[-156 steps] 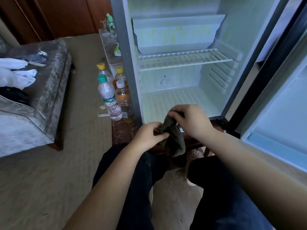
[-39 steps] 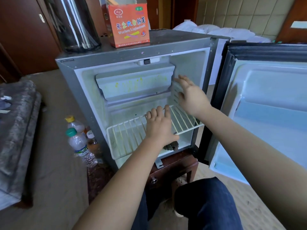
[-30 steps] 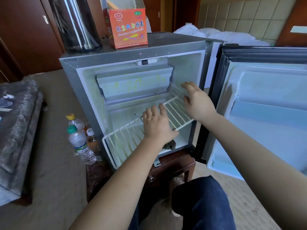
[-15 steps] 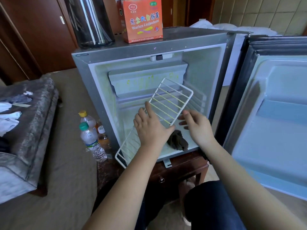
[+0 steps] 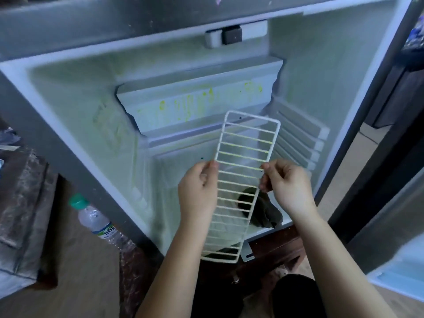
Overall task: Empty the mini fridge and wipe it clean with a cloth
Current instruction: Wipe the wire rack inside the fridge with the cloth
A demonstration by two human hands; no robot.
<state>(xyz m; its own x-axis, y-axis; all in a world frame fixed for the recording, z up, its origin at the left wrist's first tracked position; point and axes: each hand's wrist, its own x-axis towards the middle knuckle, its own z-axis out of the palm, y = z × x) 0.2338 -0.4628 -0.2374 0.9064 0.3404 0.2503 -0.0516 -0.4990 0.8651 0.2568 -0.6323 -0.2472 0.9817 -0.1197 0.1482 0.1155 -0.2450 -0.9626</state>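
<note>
White-lined fridge [image 5: 305, 72] stands open and bare of food, stained green-yellow at 12 o'clock. The emptying step looks down to the wire rack [image 5: 243, 161], which is held on end in the fridge mouth with its top leaning inward. Left grip [image 5: 198, 191] pinches its 9 o'clock edge and right grip [image 5: 286, 187] its 3 o'clock edge; next, I judge, it should be drawn toward 6 o'clock, clear of the rails at 3 and the cloth [image 5: 268, 214] on the fridge floor at 5, with open floor at 7 past the bottle [image 5: 96, 222].
</note>
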